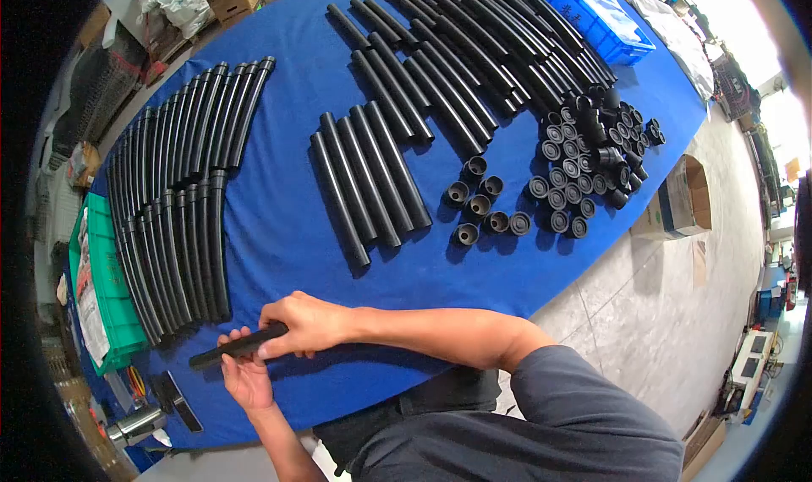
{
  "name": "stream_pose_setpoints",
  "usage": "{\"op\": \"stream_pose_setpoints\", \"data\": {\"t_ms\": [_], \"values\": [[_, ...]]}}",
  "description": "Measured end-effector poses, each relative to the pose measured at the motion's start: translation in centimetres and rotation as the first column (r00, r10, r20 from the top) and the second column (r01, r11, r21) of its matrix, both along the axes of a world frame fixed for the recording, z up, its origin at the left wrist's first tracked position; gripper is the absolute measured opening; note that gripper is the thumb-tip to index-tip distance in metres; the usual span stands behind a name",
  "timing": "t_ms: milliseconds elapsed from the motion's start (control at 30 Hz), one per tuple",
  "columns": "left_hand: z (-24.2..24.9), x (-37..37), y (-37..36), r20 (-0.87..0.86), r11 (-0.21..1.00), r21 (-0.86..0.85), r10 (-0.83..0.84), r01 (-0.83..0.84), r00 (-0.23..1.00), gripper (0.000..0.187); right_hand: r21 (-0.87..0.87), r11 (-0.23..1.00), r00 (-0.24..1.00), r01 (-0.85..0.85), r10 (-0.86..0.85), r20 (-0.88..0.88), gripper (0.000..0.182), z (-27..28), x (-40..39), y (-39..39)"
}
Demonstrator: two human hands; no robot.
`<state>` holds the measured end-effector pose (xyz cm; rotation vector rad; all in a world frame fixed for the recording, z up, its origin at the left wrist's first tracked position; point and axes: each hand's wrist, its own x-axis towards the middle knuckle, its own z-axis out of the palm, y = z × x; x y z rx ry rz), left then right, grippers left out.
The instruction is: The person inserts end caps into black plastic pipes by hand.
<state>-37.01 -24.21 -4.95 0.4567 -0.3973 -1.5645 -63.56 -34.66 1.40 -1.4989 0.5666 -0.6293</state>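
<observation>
A black plastic tube (228, 348) is held over the near left part of the blue-covered table. My right hand (309, 323) is closed around its right end and hides that end. Below it, my left hand (247, 379) has its thumb and fingers around the tube's middle. Left of my hands lie rows of black tubes with a wider collar at the top end (173, 254). Beyond my hands are several plain black tubes (368, 178), side by side. Round black caps (480, 205) lie to their right, some with the hollow side up.
A larger pile of caps (584, 156) and many more plain tubes (474, 42) cover the far right of the table. A blue crate (630, 52) stands at the far corner, a green crate (127, 325) at the left edge. A phone (184, 404) and a metal cup (135, 425) are near left.
</observation>
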Motion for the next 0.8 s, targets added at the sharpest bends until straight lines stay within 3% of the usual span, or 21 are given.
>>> {"op": "stream_pose_setpoints", "data": {"t_ms": [33, 67, 100, 133, 167, 200, 300, 333, 367, 400, 433, 533, 600, 633, 733, 767, 800], "values": [[0.3, -0.3, 0.0, 0.030, 1.000, 0.005, 0.018, -0.018, 0.999, 0.036, 0.302, 0.941, 0.978, -0.153, 0.189, -0.093, 0.024, 1.3, -0.6, -0.3], [0.6, -0.8, -0.1, 0.059, 0.999, 0.007, 0.034, -0.034, 0.998, 0.036, 0.260, 0.953, 0.976, -0.157, 0.189, -0.105, 0.025, 1.0, -0.4, -0.4], [0.7, -1.1, -0.1, 0.088, 0.999, 0.011, 0.048, -0.049, 0.995, 0.035, -0.061, 0.997, 0.994, -0.047, 0.041, -0.096, 0.025, -0.4, 0.1, 0.1], [0.6, -0.9, -0.2, 0.074, 0.997, 0.028, 0.065, -0.067, 0.995, 0.035, -0.372, 0.925, 0.994, 0.075, -0.097, -0.040, 0.026, -2.4, 1.1, 1.0], [0.3, -0.7, -0.2, 0.061, 0.995, 0.044, 0.084, -0.086, 0.995, 0.035, -0.637, 0.746, 0.977, 0.195, -0.207, 0.057, 0.027, -3.5, 1.7, 1.6], [0.0, -0.4, -0.2, 0.048, 0.992, 0.060, 0.106, -0.108, 0.993, 0.034, -0.667, 0.726, 0.978, 0.167, -0.207, 0.020, 0.033, -3.1, 1.6, 1.8], [-0.6, 0.3, 0.1, -0.010, 0.998, -0.008, 0.055, -0.055, 0.998, 0.034, -0.275, 0.957, 0.995, 0.094, -0.100, -0.007, 0.035, -2.3, 1.2, 1.3], [-0.5, 0.3, 0.1, 0.004, 0.999, -0.012, 0.051, -0.051, 0.999, 0.035, 0.284, 0.951, 0.973, -0.126, 0.173, -0.149, 0.037, 1.3, -0.3, -0.1], [-0.3, 0.1, 0.0, 0.017, 0.999, -0.016, 0.045, -0.045, 0.999, 0.036, 0.236, 0.963, 0.979, -0.126, 0.159, -0.124, 0.036, 0.6, -0.3, -0.1], [-0.2, -0.1, -0.2, 0.030, 0.999, -0.023, 0.038, -0.037, 0.999, 0.036, -0.012, 1.000, 0.995, -0.020, 0.019, -0.093, 0.035, -1.7, 0.6, 0.3], [0.0, -0.2, -0.3, 0.024, 1.000, -0.014, 0.027, -0.026, 0.999, 0.037, -0.253, 0.962, 0.993, 0.103, -0.113, -0.028, 0.034, -2.5, 1.3, 0.7], [0.1, -0.3, -0.4, 0.006, 1.000, -0.010, 0.010, -0.010, 1.000, 0.037, -0.705, 0.664, 0.960, 0.249, -0.266, 0.088, 0.030, -3.3, 1.7, 1.4], [-0.2, -0.2, -0.2, -0.006, 0.999, -0.041, 0.014, -0.015, 1.000, 0.036, -0.407, 0.910, 0.995, 0.078, -0.095, -0.020, 0.030, -2.6, 1.1, 1.1], [-0.2, -0.2, -0.2, -0.019, 1.000, -0.020, 0.023, -0.024, 1.000, 0.036, -0.229, 0.973, 0.999, -0.014, 0.003, -0.046, 0.030, -1.8, 0.7, 0.7], [0.1, -0.3, -0.3, -0.014, 0.998, 0.038, 0.053, -0.052, 0.999, 0.036, 0.223, 0.968, 0.976, -0.116, 0.153, -0.156, 0.032, 0.8, -0.2, 0.0], [0.3, -0.6, -0.4, 0.011, 0.997, 0.050, 0.058, -0.059, 0.998, 0.037, -0.115, 0.993, 0.992, -0.005, -0.010, -0.126, 0.032, -0.4, 0.4, 0.4], [0.5, -0.8, -0.6, 0.037, 0.996, 0.062, 0.064, -0.066, 0.997, 0.037, -0.433, 0.893, 0.987, 0.120, -0.154, -0.045, 0.032, -2.6, 1.5, 1.2]]}}
